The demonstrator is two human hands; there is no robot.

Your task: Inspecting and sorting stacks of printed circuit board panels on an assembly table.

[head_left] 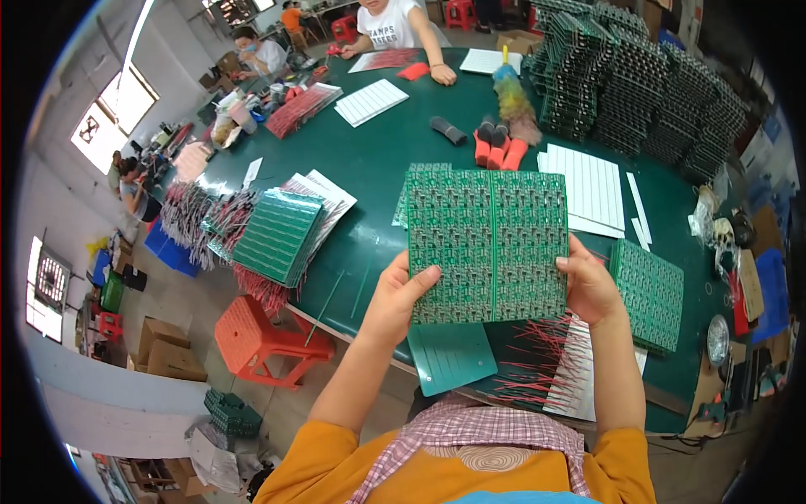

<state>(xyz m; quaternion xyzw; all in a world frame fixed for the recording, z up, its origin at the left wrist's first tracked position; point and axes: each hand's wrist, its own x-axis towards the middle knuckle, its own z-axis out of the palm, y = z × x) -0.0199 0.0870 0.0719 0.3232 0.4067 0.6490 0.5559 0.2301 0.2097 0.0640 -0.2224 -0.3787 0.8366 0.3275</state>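
A green circuit board panel [489, 246], covered in rows of small components, is held up in front of me. My left hand [396, 296] grips its left edge with the thumb on the face. On the opposite edge my right hand [590, 281] holds it the same way. Beneath it lie a plain green sheet [452, 357] and red wires [537, 361] spread over a white sheet [573, 393]. Another stack of circuit board panels [651, 294] rests right of my right hand. Part of one more panel [401, 202] shows behind the held one.
Left on the green table [353, 160] sits a stack of boards [279, 235] with wire bundles. White ruled sheets [588, 186] and red-handled brushes [497, 147] lie beyond. Tall board stacks [638, 80] stand far right. A red stool [264, 336] is at the table's edge; a co-worker [403, 29] sits opposite.
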